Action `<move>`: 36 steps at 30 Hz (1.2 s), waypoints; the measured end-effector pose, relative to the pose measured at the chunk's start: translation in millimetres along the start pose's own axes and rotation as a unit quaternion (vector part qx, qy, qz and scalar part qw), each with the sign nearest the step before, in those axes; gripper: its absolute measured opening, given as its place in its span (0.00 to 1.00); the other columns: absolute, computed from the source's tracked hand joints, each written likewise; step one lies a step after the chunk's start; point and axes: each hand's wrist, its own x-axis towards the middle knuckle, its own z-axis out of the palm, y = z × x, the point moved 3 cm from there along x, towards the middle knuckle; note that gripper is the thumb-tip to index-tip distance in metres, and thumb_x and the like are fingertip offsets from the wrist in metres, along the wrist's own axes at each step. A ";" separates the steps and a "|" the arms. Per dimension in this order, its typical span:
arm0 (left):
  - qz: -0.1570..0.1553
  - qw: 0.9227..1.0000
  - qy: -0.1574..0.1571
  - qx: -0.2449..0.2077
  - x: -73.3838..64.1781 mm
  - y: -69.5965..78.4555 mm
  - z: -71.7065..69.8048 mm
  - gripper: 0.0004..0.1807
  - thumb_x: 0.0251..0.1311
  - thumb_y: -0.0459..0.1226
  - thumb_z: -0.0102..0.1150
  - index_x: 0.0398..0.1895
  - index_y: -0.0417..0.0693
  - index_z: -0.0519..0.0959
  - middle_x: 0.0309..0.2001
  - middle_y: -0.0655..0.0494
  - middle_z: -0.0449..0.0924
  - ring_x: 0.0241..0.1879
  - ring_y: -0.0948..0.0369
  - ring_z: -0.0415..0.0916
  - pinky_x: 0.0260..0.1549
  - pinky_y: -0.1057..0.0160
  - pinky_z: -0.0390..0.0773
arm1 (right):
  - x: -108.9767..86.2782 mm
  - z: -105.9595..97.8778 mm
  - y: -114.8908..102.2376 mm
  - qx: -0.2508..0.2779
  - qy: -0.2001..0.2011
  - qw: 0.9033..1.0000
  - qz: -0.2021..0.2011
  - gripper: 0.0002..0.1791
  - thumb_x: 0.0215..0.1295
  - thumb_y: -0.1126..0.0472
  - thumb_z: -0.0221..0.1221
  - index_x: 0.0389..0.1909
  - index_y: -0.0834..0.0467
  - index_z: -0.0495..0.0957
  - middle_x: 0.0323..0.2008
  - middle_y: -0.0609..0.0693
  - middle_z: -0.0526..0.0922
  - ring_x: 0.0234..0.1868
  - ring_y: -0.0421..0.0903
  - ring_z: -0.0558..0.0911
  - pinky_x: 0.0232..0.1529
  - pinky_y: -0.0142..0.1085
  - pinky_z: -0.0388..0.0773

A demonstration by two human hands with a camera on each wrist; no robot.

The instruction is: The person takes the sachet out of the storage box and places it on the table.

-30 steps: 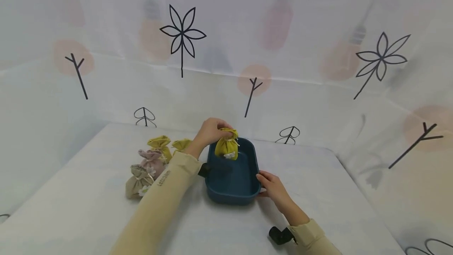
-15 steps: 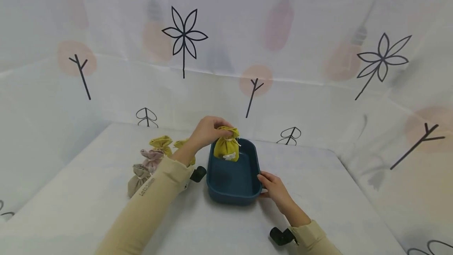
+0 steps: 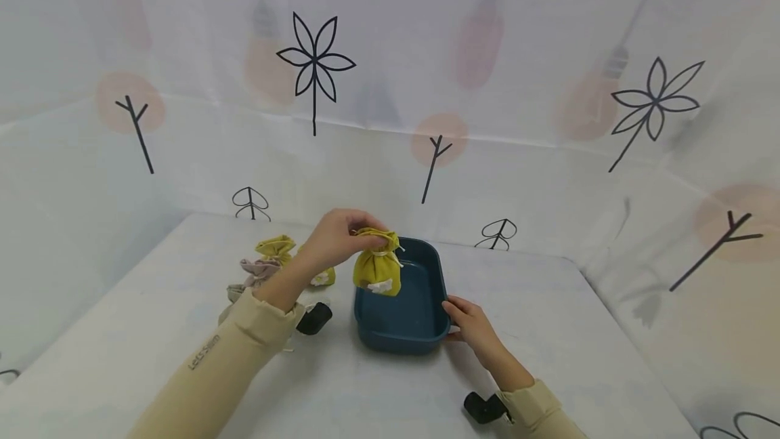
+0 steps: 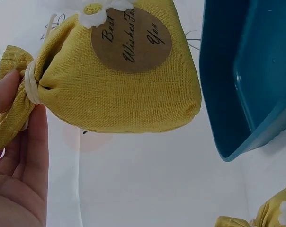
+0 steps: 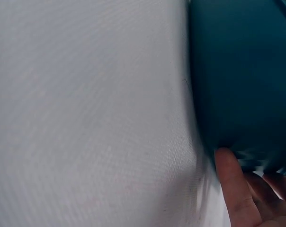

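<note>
My left hand (image 3: 334,242) pinches the gathered neck of a yellow cloth drawstring pouch (image 3: 378,272). The pouch hangs over the left rim of a blue rectangular box (image 3: 402,344). In the left wrist view the pouch (image 4: 129,99) shows a white cord, a white fabric flower and a round brown label reading "Best Wishes For You"; the box (image 4: 218,94) is beside its bottom. My right hand (image 3: 472,324) holds the box by its near right side. Up close in the right wrist view, my right hand's fingertips (image 5: 225,158) touch the box's outer wall (image 5: 237,85).
Left of the box stand more pouches, partly hidden by my left arm: a yellow pouch (image 3: 276,247) at the back, a pink pouch (image 3: 258,268), a grey pouch (image 3: 234,291) and another yellow pouch (image 3: 324,278). A white cloth (image 3: 548,330) covers the table; a patterned curtain (image 3: 365,100) hangs behind.
My left hand has drawn the yellow pouch left and toward me, from over the box's far part to its left rim. The right hand and the box have stayed put.
</note>
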 end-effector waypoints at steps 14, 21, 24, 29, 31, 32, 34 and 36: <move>-0.006 1.000 -0.021 -0.013 -32.2 -4.6 -2.6 0.06 0.54 0.38 0.66 0.36 0.53 0.83 0.37 0.62 0.81 0.39 0.63 0.77 0.41 0.61 0.77 | 0.3 -0.1 0.1 -0.002 -0.003 1.000 0.004 0.26 0.71 0.59 0.49 0.62 0.72 0.62 0.59 0.69 0.68 0.51 0.58 0.76 0.37 0.44 0.80; -0.009 1.000 -0.017 -0.010 -52.9 -6.8 -9.7 0.07 0.54 0.37 0.66 0.36 0.51 0.83 0.36 0.61 0.81 0.37 0.63 0.77 0.38 0.63 0.77 | -0.8 0.6 -0.3 -0.004 -0.004 1.000 0.008 0.26 0.71 0.59 0.48 0.62 0.72 0.62 0.59 0.69 0.68 0.51 0.58 0.75 0.37 0.44 0.80; -0.012 1.000 -0.011 -0.006 -63.8 -6.6 -16.3 0.07 0.54 0.38 0.66 0.37 0.51 0.83 0.37 0.61 0.81 0.37 0.62 0.77 0.39 0.62 0.78 | -1.5 0.3 0.3 -0.003 -0.004 1.000 0.009 0.26 0.71 0.58 0.48 0.63 0.71 0.62 0.59 0.69 0.67 0.52 0.59 0.75 0.37 0.44 0.80; -0.027 0.999 0.010 0.025 -81.0 -8.3 -27.7 0.08 0.52 0.39 0.67 0.36 0.56 0.83 0.37 0.64 0.80 0.39 0.64 0.77 0.43 0.57 0.76 | -1.2 0.1 0.7 0.002 -0.007 1.000 0.007 0.26 0.71 0.58 0.49 0.63 0.71 0.62 0.59 0.69 0.67 0.52 0.59 0.75 0.37 0.44 0.80; -0.038 0.999 0.015 0.027 -85.8 -9.3 -30.5 0.08 0.51 0.39 0.68 0.36 0.57 0.83 0.37 0.64 0.80 0.41 0.64 0.77 0.44 0.58 0.76 | -1.0 -0.2 0.3 0.003 -0.008 1.000 0.004 0.26 0.71 0.58 0.49 0.62 0.71 0.62 0.59 0.69 0.68 0.52 0.59 0.75 0.37 0.44 0.80; -0.037 0.999 0.017 0.022 -88.0 -9.8 -31.6 0.08 0.51 0.38 0.68 0.36 0.56 0.83 0.38 0.63 0.80 0.41 0.63 0.77 0.45 0.58 0.76 | -1.0 -0.3 0.1 0.003 -0.008 1.000 0.003 0.26 0.71 0.58 0.49 0.62 0.72 0.62 0.59 0.69 0.68 0.52 0.59 0.75 0.37 0.44 0.80; -0.042 0.999 0.017 0.015 -92.8 -12.2 -33.1 0.08 0.50 0.38 0.68 0.35 0.54 0.83 0.38 0.62 0.80 0.43 0.62 0.77 0.45 0.61 0.76 | -0.9 -0.6 -0.1 0.004 -0.008 1.000 0.000 0.26 0.71 0.58 0.49 0.62 0.72 0.63 0.58 0.68 0.68 0.51 0.58 0.76 0.37 0.44 0.80; -0.041 0.999 0.016 0.013 -98.3 -15.2 -34.8 0.08 0.50 0.38 0.68 0.35 0.53 0.83 0.38 0.62 0.80 0.44 0.61 0.77 0.45 0.62 0.76 | -1.1 -0.6 -0.4 0.005 -0.009 1.000 0.000 0.26 0.71 0.58 0.49 0.62 0.72 0.63 0.58 0.68 0.68 0.51 0.58 0.76 0.37 0.44 0.80</move>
